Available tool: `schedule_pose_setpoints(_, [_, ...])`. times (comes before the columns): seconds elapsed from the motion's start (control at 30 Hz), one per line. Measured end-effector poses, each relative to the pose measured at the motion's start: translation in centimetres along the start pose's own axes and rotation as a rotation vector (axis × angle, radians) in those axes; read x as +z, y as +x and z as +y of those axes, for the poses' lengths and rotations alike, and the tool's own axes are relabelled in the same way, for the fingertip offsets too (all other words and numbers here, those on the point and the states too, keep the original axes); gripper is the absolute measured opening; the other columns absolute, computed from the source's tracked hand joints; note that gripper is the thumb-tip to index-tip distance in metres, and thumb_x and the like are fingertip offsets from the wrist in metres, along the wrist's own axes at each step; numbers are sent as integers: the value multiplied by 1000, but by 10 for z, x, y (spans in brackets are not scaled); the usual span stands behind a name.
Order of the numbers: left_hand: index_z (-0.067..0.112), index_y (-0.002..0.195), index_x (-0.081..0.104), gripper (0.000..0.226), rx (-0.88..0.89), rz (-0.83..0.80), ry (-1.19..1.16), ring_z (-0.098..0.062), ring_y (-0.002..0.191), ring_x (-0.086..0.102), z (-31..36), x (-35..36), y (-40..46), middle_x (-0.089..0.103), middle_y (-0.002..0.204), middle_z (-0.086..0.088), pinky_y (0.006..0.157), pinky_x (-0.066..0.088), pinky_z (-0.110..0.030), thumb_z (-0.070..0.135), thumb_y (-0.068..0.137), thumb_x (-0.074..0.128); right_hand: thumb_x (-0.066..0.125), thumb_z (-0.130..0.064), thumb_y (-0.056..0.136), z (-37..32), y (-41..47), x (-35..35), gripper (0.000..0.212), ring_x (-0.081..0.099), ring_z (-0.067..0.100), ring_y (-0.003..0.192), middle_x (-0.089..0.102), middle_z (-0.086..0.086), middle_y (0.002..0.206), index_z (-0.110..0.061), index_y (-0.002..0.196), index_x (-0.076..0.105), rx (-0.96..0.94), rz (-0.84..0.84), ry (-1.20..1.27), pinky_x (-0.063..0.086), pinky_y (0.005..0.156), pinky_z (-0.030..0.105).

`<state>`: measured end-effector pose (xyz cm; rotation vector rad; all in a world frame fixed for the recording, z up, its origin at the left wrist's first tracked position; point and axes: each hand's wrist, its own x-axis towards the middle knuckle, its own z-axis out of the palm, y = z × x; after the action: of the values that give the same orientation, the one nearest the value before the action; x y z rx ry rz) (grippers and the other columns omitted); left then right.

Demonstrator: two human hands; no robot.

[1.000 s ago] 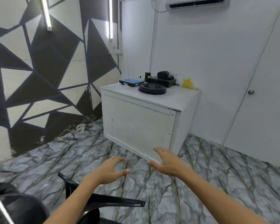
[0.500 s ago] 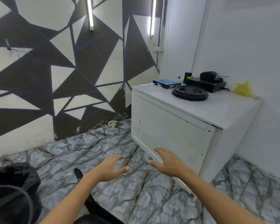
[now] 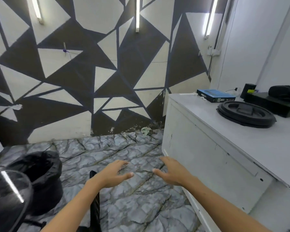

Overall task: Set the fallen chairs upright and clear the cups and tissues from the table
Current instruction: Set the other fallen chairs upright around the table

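Left hand and right hand hover empty at lower centre, fingers spread loose, above marbled floor; white cabinet at right.

Both hands hang over the marble-patterned floor, fingers spread, holding nothing: the left hand near a black chair leg, the right hand just beside the white cabinet. A black bin bag sits at left.
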<state>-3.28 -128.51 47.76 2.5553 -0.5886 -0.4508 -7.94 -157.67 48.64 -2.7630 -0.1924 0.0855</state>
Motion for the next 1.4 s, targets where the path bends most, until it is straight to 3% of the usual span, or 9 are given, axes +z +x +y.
schedule_pose_setpoints(0.13, [30,149,37,98,-71,41,-28,-14,139,39,0,-6,43,38,155,6,111,38,-35,92,73,42,33,-85,78,21,57,-8,99,38,22,140,38,5,156,-19,152,30,-66,-23,-11,37,112,40])
schedule_pose_setpoints(0.4, [28,151,35,91,-200,114,-74,-15,142,36,-16,-30,111,36,157,5,114,35,-36,84,80,46,41,-74,88,38,176,-21,86,36,22,141,37,5,156,-17,152,31,-219,-99,-49,37,112,41])
schedule_pose_setpoints(0.7, [27,152,33,83,-377,217,-70,-16,143,35,-36,-71,146,35,157,5,115,34,-37,76,87,48,31,-87,80,31,304,-36,100,33,21,144,32,2,159,-20,154,26,-417,-163,-49,34,115,42])
schedule_pose_setpoints(0.9, [29,151,35,85,-513,317,-90,-15,142,36,-42,-86,179,36,157,7,115,36,-41,79,84,48,34,-82,85,25,387,-37,94,33,22,144,32,2,160,-19,154,27,-580,-210,-52,35,112,40])
schedule_pose_setpoints(1.1, [35,149,35,91,-622,401,-88,-10,140,37,-48,-95,199,37,155,11,110,35,-31,89,76,40,36,-79,87,14,442,-34,91,31,22,145,29,4,161,-19,154,26,-708,-302,-63,32,114,41])
schedule_pose_setpoints(1.23, [31,151,33,98,-710,426,-125,-14,141,35,-59,-96,197,36,156,9,111,35,-34,91,74,39,35,-81,86,-3,467,-20,92,31,21,145,30,3,160,-20,154,27,-781,-352,-43,32,115,41])
schedule_pose_setpoints(1.4, [30,152,31,90,-793,445,-181,-17,144,31,-88,-95,184,32,158,7,115,33,-38,84,81,43,38,-79,87,-40,489,7,88,29,19,146,28,-1,161,-22,154,26,-846,-414,-32,31,115,40])
